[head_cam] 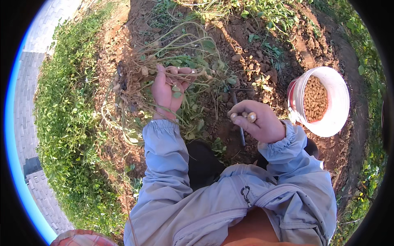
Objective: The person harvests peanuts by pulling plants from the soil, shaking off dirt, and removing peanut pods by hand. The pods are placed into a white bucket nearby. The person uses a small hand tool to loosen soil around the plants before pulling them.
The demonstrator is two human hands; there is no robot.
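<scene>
My left hand (170, 92) is palm up, its fingers curled around stems of an uprooted peanut plant (147, 66), whose roots and a few pods spread to the left of the thumb. Several peanut pods (251, 117) are held in my right hand (258, 120), between thumb and curled fingers. Under that hand lies a thin metal rod or tool handle (242, 136) on the soil, partly hidden. To the right, a white plastic bucket (338, 104) with red on its outside holds a heap of peanuts (315, 100).
Clumpy reddish soil (227, 58) surrounds my hands. Pulled green vines (258, 9) lie at the top. Dense leafy plants (67, 123) line the left side, beside a grey paved surface (27, 92). More foliage (372, 166) grows beyond the bucket at the right.
</scene>
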